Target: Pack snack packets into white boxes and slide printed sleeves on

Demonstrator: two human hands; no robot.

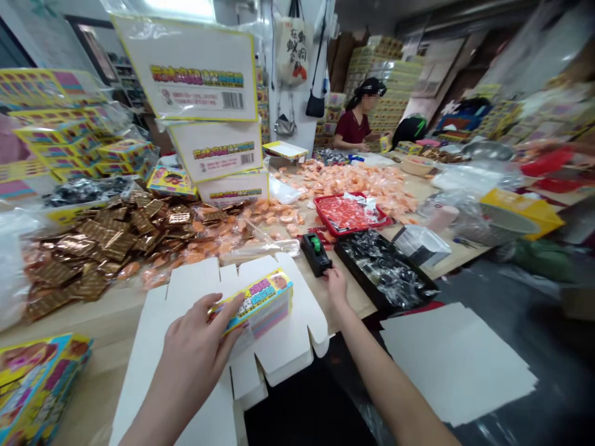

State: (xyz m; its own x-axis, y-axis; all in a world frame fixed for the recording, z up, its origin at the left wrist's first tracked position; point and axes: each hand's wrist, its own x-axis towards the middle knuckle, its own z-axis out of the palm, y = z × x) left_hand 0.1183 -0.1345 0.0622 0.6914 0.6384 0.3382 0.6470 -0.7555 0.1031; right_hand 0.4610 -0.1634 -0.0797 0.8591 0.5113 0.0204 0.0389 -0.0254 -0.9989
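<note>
"Left hand (193, 353), what's it doing?"

"Fingers spread and curved over a yellow printed box (253, 306), holding it against the middle of an unfolded white carton blank (283, 353), likely so it can't slide."

"Right hand (337, 288)?"

"Fingers loosely together, gripping nothing visible, at the blank's edge, just beside a black tape dispenser (316, 254), apparently kept within easy reach."

"Further out?"

"A black tray (372, 291) of wrapped pieces, a red tray (353, 232), orange packets (344, 183) and brown foil packets (106, 248) heaped across the worktable (100, 328), grouped by kind, it seems. A co-worker (356, 121) in dark red sits beyond."
</note>
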